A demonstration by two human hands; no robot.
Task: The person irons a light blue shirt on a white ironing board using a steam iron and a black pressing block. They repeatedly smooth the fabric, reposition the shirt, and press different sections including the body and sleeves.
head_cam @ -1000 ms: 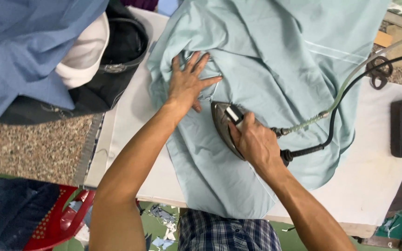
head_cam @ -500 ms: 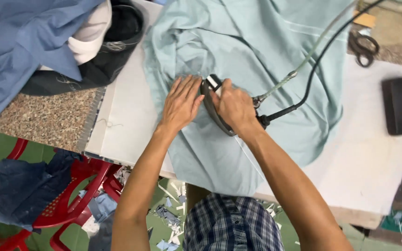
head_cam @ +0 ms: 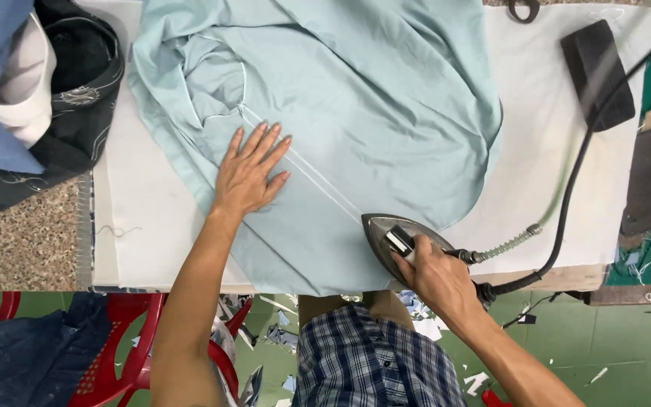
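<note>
My left hand [head_cam: 250,175] lies flat, fingers spread, on the shirt [head_cam: 363,113] on the worktop [head_cam: 551,173], while my right hand [head_cam: 438,279] grips the iron [head_cam: 393,237] at its hem.

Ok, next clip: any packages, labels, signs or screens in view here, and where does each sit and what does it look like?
None in view: no package, label, sign or screen.
Pale green garment: spread on the white padded table, left hand flat on it.
Iron: near edge of the garment, grey, pointed, right hand on its handle.
Clothes pile: far left, blue, white and black.
</note>
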